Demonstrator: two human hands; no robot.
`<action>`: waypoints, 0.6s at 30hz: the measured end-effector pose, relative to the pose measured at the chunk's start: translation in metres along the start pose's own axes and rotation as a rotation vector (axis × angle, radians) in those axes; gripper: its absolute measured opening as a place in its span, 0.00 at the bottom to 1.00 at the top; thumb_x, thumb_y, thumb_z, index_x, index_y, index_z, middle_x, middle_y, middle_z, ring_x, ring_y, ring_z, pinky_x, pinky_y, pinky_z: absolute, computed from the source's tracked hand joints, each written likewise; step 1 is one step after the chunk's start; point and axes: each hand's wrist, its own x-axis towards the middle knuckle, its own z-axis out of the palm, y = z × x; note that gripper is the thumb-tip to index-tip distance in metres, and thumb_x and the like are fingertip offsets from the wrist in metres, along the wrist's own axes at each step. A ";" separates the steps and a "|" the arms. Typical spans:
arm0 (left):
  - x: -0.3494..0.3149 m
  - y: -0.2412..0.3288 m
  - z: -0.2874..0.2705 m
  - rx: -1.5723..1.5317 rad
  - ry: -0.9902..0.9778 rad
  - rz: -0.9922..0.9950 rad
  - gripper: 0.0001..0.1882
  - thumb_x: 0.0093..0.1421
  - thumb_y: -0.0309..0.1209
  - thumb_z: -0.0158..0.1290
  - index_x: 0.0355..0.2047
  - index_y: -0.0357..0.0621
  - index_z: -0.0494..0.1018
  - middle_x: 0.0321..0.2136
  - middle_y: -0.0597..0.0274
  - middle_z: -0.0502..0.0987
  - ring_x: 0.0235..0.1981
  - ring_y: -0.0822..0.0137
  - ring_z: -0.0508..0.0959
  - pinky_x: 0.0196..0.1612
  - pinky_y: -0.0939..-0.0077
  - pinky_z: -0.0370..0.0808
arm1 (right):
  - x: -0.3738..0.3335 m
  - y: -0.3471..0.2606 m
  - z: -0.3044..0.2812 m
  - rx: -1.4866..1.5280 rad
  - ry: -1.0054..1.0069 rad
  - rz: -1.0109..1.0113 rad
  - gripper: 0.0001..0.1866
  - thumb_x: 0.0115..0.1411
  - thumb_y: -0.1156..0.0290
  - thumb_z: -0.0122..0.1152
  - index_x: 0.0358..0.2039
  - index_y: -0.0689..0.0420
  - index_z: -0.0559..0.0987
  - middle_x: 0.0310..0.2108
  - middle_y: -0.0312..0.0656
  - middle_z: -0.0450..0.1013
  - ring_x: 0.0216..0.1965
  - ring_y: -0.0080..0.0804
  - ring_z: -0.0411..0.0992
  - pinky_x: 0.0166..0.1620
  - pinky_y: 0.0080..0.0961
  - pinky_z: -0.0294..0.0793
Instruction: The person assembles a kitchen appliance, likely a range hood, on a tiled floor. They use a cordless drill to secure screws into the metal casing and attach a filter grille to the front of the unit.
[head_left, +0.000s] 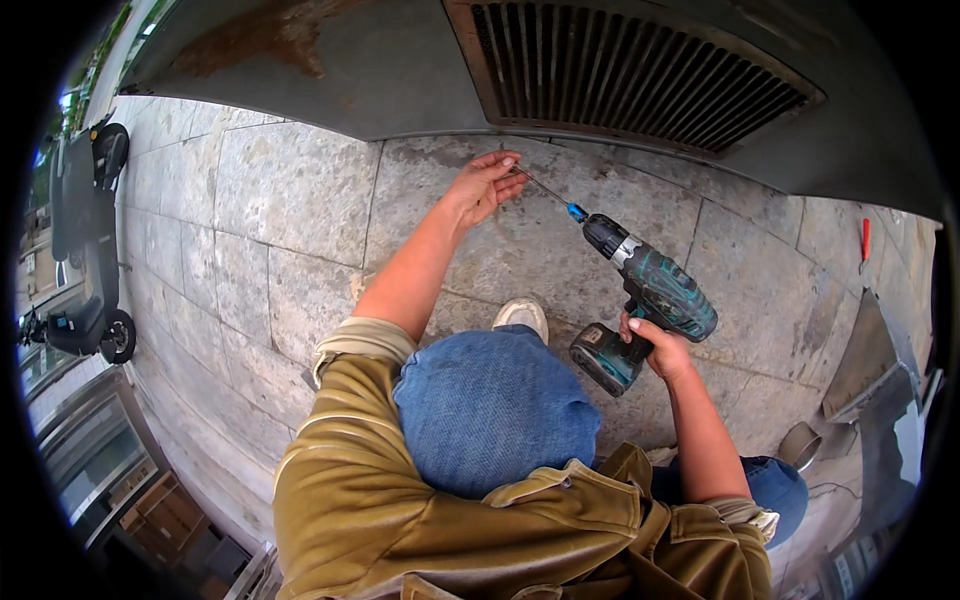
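Note:
My right hand [660,347] is wrapped round the handle of a teal and black cordless drill [668,290], its battery toward me. A long thin bit [545,188] with a blue collar [577,212] sticks out of the chuck, pointing up and left. At the bit's far end, my left hand [485,187] is closed, thumb and fingertips pinching the tip. Whether a small screw sits there too is hidden by the fingers. Just beyond stands a dark metal cabinet [390,70] with a slatted vent grille [630,75].
Stone paving [290,190] lies underneath, my shoe [522,316] on it. On the right are a red-handled screwdriver [865,243], bent sheet metal [862,360] and a round metal ring [799,445]. A scooter [88,250] stands at the far left, above a glazed frame [98,455].

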 end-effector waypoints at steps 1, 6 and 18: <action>0.000 0.001 0.000 0.024 0.006 0.002 0.09 0.62 0.28 0.48 0.41 0.40 0.69 0.34 0.56 0.76 0.35 0.68 0.78 0.38 0.75 0.79 | 0.000 0.000 -0.001 -0.022 -0.002 0.006 0.12 0.51 0.72 0.62 0.35 0.62 0.74 0.26 0.36 0.71 0.27 0.25 0.68 0.35 0.23 0.68; 0.003 0.005 0.006 0.153 0.075 -0.011 0.09 0.61 0.29 0.49 0.40 0.40 0.70 0.33 0.56 0.76 0.33 0.68 0.78 0.37 0.76 0.78 | 0.001 -0.003 -0.002 -0.300 0.010 0.012 0.12 0.54 0.70 0.61 0.37 0.60 0.74 0.27 0.33 0.71 0.29 0.22 0.68 0.37 0.21 0.68; 0.049 0.007 0.008 0.044 0.294 0.013 0.08 0.61 0.32 0.50 0.36 0.40 0.70 0.32 0.62 0.76 0.34 0.68 0.77 0.36 0.77 0.76 | 0.049 0.014 0.053 -1.756 -0.091 -0.478 0.39 0.38 0.78 0.63 0.55 0.58 0.63 0.39 0.47 0.66 0.45 0.44 0.67 0.47 0.36 0.65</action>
